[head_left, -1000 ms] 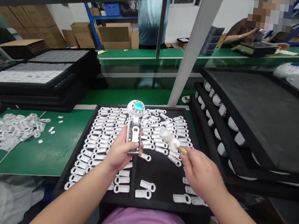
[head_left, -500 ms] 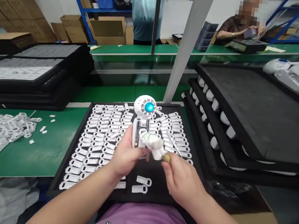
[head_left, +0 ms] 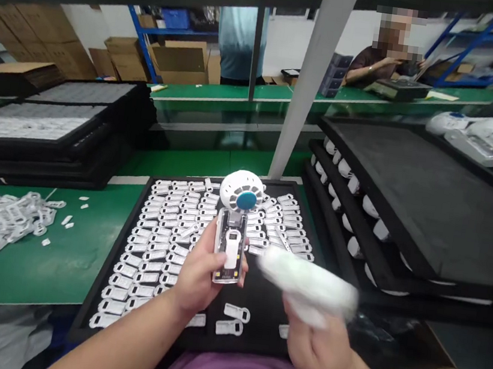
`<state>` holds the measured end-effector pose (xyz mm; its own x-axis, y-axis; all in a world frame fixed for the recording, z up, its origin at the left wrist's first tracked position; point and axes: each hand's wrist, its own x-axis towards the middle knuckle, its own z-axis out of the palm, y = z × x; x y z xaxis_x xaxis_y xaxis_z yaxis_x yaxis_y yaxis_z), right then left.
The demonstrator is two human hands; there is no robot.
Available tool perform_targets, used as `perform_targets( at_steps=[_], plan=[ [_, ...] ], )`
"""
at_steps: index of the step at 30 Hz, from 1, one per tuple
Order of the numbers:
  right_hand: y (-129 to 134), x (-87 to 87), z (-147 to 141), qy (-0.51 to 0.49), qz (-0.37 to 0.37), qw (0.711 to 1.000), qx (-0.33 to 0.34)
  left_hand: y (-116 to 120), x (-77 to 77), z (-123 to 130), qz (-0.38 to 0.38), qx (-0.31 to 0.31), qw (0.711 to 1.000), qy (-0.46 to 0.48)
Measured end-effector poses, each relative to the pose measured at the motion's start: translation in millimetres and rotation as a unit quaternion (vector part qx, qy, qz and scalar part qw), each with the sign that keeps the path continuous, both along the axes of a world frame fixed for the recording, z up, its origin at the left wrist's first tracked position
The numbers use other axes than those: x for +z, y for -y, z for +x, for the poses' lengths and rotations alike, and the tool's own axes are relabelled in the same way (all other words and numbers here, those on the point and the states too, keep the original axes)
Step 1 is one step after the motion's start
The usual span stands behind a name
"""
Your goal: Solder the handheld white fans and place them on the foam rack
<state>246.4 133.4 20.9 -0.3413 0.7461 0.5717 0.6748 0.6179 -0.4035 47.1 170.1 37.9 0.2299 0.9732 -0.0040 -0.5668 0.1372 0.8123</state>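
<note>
My left hand [head_left: 202, 266] grips a handheld device with a round white head and blue centre [head_left: 242, 191]. Its clear-fronted body shows dark circuitry, and a small white plate [head_left: 232, 249] lies on that front near my thumb. To the right, my right hand [head_left: 320, 345] is closed round a white cloth-like bundle [head_left: 308, 283], blurred by motion and apart from the device. Beneath both hands is a black tray [head_left: 249, 336] with rows of small white plates [head_left: 158, 256]; a few lie loose near its front edge.
Loose white parts [head_left: 0, 225] are heaped on the green table [head_left: 33, 283] at left. Stacked black trays [head_left: 111, 136] stand behind them; another stack [head_left: 409, 194] holds white devices at right. A grey post [head_left: 306, 77] rises ahead. Two people are across the bench.
My right hand and the white bundle have moved right, away from the device. The device's front and the white plate on it now show. The whole view has shifted slightly.
</note>
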Motion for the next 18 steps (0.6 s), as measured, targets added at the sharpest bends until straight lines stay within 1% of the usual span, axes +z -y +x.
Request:
perform_targets(
  at_steps=[2,5,9,11,14,16,18],
  plan=[
    [4.3,-4.1,0.1,0.025,-0.025,0.999,0.006,-3.0,-1.3,2.3,-0.003,0.02,1.0,0.019],
    [9.9,-9.7,1.3,0.03,-0.049,0.998,0.012,-9.1,-6.7,7.4,-0.017,0.038,0.999,0.027],
    [10.0,-20.5,13.7,0.107,-0.102,0.989,-0.033,-15.6,-15.4,10.2,-0.02,0.061,0.998,0.012],
    [5.9,-27.9,24.9,0.112,-0.099,0.988,-0.048,-17.4,-15.3,8.9,-0.031,0.044,0.998,-0.019],
    [-3.3,-40.2,41.5,0.126,-0.074,0.982,-0.117,-18.9,-8.5,6.2,-0.033,0.012,0.998,-0.048],
    [-8.8,-48.3,49.2,0.161,-0.086,0.972,-0.15,-20.0,-3.7,5.6,-0.037,0.004,0.998,-0.045],
    [-12.2,-55.9,53.8,0.192,-0.11,0.964,-0.148,-22.4,-2.3,6.5,-0.056,-0.017,0.997,-0.042]
  ],
)
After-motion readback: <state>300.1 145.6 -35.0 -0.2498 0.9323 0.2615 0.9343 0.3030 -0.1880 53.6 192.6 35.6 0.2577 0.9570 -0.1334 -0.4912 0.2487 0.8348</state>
